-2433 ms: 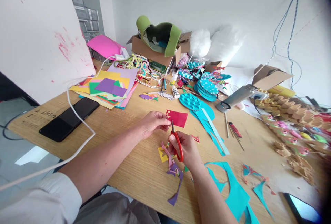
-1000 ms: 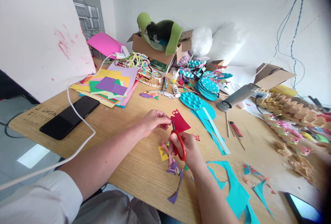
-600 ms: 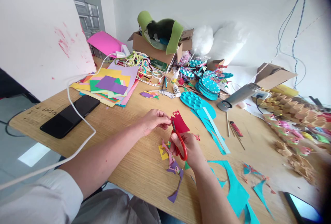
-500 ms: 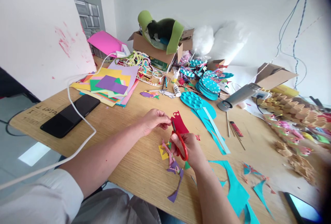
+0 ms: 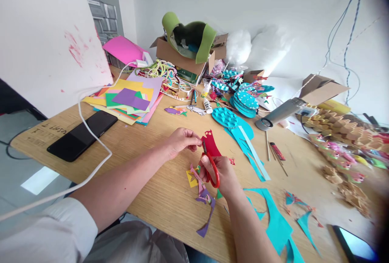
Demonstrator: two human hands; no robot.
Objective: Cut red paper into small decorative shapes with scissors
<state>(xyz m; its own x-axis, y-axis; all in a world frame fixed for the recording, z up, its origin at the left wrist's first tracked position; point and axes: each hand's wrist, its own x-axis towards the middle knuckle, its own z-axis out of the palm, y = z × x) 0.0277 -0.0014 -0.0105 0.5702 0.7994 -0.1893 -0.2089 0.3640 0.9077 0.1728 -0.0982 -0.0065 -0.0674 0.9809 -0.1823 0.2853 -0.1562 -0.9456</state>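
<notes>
My right hand (image 5: 221,174) is wrapped round the handles of red scissors (image 5: 215,174), whose blades point up and left. The blade tips meet the left edge of a piece of red paper (image 5: 213,146) with small cut-out holes at its top. My left hand (image 5: 184,141) is pinched at the blade tips, beside the paper's left side; what its fingertips hold is too small to make out. Purple, pink and yellow paper scraps (image 5: 204,194) lie on the table just below the scissors.
Stacked coloured paper (image 5: 130,99) and a black phone (image 5: 82,135) with a white cable (image 5: 101,145) lie left. Glue bottles (image 5: 208,106) stand behind the hands. Turquoise pieces (image 5: 278,222), a metal cylinder (image 5: 281,113) and another phone (image 5: 355,244) are right. A cardboard box (image 5: 179,59) stands behind.
The scissors and my right hand have shifted very slightly, and the red paper has moved a touch to the right. My left hand stays almost where it was.
</notes>
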